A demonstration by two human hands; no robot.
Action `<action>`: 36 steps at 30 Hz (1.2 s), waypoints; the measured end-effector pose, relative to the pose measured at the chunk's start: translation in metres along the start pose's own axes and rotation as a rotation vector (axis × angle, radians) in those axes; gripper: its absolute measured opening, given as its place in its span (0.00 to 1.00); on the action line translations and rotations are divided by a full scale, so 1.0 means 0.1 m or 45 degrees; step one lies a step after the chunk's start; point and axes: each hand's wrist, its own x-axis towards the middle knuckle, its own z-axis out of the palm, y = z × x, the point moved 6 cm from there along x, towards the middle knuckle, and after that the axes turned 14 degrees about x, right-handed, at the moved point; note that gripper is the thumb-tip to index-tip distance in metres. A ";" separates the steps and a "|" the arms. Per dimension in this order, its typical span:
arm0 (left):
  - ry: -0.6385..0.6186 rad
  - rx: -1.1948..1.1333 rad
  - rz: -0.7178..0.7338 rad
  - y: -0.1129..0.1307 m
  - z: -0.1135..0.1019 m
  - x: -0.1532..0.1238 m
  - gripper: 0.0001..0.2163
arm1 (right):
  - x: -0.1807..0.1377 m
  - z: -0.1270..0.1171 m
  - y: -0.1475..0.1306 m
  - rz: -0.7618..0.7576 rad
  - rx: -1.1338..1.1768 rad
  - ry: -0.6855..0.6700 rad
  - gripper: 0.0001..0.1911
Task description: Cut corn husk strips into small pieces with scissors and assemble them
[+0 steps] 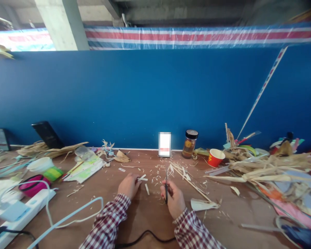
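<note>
The right hand (pixel 175 200) grips the dark scissors (pixel 166 192); the left hand (pixel 128 186) pinches pale strips (pixel 143 178) apart from them, with small scraps (pixel 153 180) around on the brown table (pixel 145 216). It seems a cutting step; a further cut would need steady fingertips and the scissors brought nearer.

Behind the brown counter (pixel 151 216) stands a blue partition (pixel 134 93); above it show a red, white and blue striped sheet (pixel 197 36), a pale pillar (pixel 63 27) and a dim concrete ceiling (pixel 171 15).
</note>
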 end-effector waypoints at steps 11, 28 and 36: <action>0.039 -0.240 -0.067 -0.04 0.00 0.07 0.07 | 0.00 0.03 -0.05 -0.018 -0.024 -0.028 0.16; -0.198 -1.893 -0.393 0.60 0.05 -0.16 0.15 | -0.04 0.12 -0.08 -0.077 -0.413 -0.166 0.09; -0.217 -1.923 -0.391 0.54 0.24 -0.13 0.16 | -0.07 0.17 -0.10 -0.029 -0.505 -0.267 0.06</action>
